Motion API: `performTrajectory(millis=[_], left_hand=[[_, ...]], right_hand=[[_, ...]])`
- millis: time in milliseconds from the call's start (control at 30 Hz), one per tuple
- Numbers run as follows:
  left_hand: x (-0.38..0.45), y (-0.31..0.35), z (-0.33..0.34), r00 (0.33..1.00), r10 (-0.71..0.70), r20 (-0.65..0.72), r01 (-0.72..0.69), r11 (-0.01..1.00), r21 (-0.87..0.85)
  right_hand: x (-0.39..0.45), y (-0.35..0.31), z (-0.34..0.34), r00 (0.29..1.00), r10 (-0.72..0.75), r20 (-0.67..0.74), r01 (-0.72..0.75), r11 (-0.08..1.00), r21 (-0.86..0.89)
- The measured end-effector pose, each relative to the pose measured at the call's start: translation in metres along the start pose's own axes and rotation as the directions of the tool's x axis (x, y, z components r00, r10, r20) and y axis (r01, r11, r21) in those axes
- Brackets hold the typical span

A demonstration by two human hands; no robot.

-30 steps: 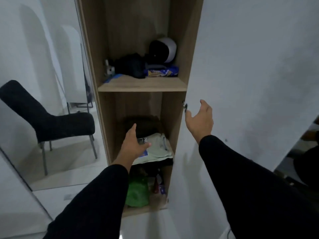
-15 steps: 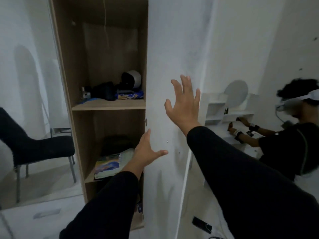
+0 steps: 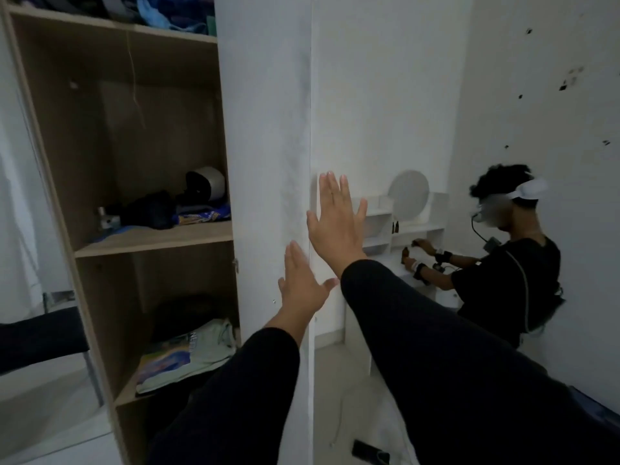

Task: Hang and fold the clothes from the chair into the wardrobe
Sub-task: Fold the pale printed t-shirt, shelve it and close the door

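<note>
Reaching forward in black sleeves, both hands sit near the centre of the head view against the white wardrobe door (image 3: 268, 129), which stands edge-on to the camera. The left hand (image 3: 300, 286) has its fingers straight and close together, thumb spread toward three o'clock, and its palm lies flat on the door face close to the free edge; it holds nothing. The right hand (image 3: 335, 226) is at one o'clock from the left, fingers straight and slightly fanned, pointing to twelve o'clock; it holds nothing, and whether its palm touches the door edge or hovers just beside it I cannot tell. The wardrobe (image 3: 110, 135) fills the nine-to-eleven o'clock part of the view, its wooden interior showing. On its lower shelf, at seven o'clock from the left hand, lies a folded light shirt (image 3: 188, 350) with a coloured print, with a dark garment (image 3: 188, 310) behind it. The middle shelf (image 3: 154, 238) carries a black-and-white helmet (image 3: 206, 182), a dark bundle and a blue-and-yellow packet. Blue clothes (image 3: 161, 11) are piled at the very top, at eleven o'clock. The black chair (image 3: 37, 337) is cut off at the nine o'clock edge. At three o'clock another person (image 3: 503, 273) in a black shirt and white headset works at a white shelf unit (image 3: 385, 223) with a round mirror.
</note>
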State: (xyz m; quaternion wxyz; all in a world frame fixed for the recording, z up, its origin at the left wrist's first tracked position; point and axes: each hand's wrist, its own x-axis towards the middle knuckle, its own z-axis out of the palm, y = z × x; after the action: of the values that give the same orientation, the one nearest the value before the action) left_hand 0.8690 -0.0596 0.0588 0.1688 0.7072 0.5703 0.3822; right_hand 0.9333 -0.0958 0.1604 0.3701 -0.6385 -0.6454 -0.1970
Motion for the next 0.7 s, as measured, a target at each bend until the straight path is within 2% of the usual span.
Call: performTrajectory(millis=[167, 300, 367, 467, 600, 700], left_hand=[[0.008, 0.007, -0.008, 0.997, -0.070, -0.034, 0.074, 0.992, 0.100], [-0.001, 0.001, -0.013, 0.997, -0.075, -0.036, 0.074, 0.997, -0.019], [-0.007, -0.010, -0.021, 0.996, -0.055, -0.063, 0.054, 0.998, -0.020], [-0.016, -0.034, -0.043, 0.996, -0.031, -0.082, 0.028, 0.999, -0.034], [-0.032, -0.068, -0.082, 0.996, -0.025, -0.091, 0.013, 0.991, -0.136], [-0.043, -0.096, -0.120, 0.994, -0.032, -0.107, 0.019, 0.992, -0.121]], right_hand=[[0.006, 0.000, 0.007, 0.999, -0.006, 0.033, 0.006, 1.000, -0.012], [0.003, -0.010, 0.014, 0.998, 0.022, 0.056, -0.024, 0.999, 0.029], [-0.001, -0.021, 0.016, 0.998, 0.004, 0.067, -0.008, 0.998, 0.057], [-0.009, -0.048, 0.019, 0.998, -0.033, 0.060, 0.025, 0.990, 0.135], [-0.020, -0.096, 0.027, 0.996, -0.077, 0.040, 0.068, 0.978, 0.195], [-0.024, -0.140, 0.032, 0.993, -0.114, 0.040, 0.103, 0.971, 0.217]])
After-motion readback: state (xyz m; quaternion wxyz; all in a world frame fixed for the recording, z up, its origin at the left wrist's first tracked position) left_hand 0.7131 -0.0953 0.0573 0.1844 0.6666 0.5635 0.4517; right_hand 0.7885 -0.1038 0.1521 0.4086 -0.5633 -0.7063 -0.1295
